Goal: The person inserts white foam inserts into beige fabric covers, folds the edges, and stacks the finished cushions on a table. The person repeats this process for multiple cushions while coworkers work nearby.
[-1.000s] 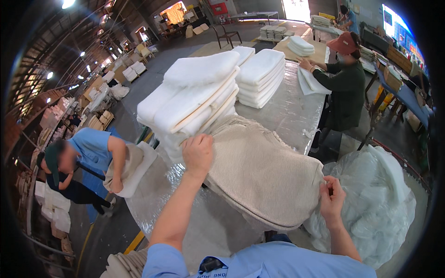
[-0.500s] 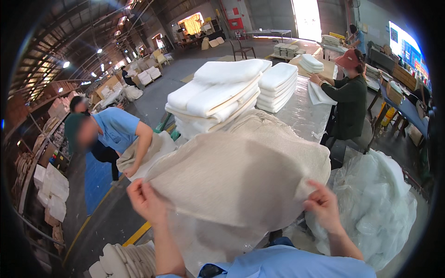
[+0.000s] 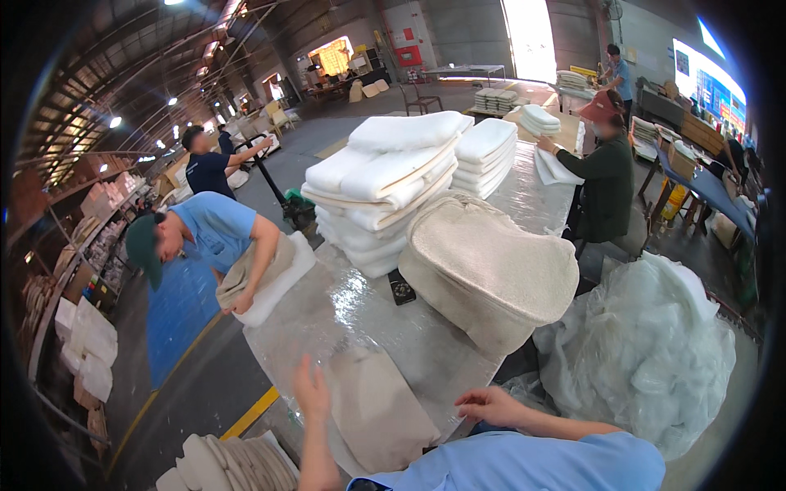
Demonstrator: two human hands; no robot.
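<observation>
My left hand [image 3: 312,394] is held up, fingers stretched out, over the near left side of the plastic-covered table [image 3: 319,323]. My right hand [image 3: 491,406] hovers near the table's front edge, its fingers loosely apart. Neither hand holds anything. Between them a flat beige fabric piece [image 3: 381,409] lies on the table. Farther off to the right, a rounded heap of beige fabric covers [image 3: 495,262] bulges toward the table's right edge. Behind it stand a tall stack of folded white padding [image 3: 385,164] and a lower white stack [image 3: 483,151].
A small dark flat object [image 3: 401,286] lies beside the tall stack. Clear plastic sheeting [image 3: 647,352] is bunched at the right. Beige-white cushions [image 3: 229,466] are stacked at lower left. A co-worker in blue [image 3: 217,233] handles fabric; another in dark green [image 3: 606,180] stands across the table.
Both hands have let go of the beige fabric cover and drawn back toward me. The cover now lies on the heap, uncovering the flat beige piece. A person with a pallet jack appears behind.
</observation>
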